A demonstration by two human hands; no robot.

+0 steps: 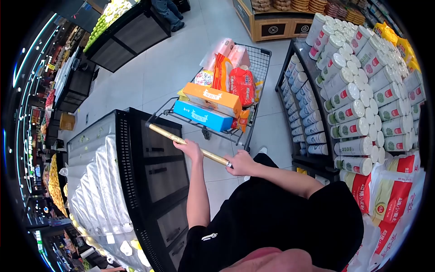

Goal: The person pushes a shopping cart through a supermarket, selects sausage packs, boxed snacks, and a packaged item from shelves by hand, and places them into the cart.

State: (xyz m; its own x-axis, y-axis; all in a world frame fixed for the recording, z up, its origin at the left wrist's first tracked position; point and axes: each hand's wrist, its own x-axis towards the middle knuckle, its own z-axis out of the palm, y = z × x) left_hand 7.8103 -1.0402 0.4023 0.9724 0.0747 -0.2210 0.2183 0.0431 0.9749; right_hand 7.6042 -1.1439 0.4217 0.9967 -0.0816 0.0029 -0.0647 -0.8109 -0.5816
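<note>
A shopping cart [260, 59] stands in front of me, its gold-coloured handle bar [208, 154] slanting across the view. My left hand [189, 149] is wrapped round the middle of the bar. Near the bar's right end, my right hand [241, 163] grips it too. In the cart, an orange box [213, 97] lies behind a blue box [202, 116] that is closest to the handle. Beyond them are an orange bag [223, 72], a red bag [242, 86] and pink packages [239, 56].
A dark display stand [158, 181] is close on the left. At the right, a shelf [312, 68] bears stacked white canisters [349, 127], with red and white sacks [394, 195] below. A produce stand [136, 38], a person's legs [167, 12] and a wooden counter [272, 29] are farther ahead.
</note>
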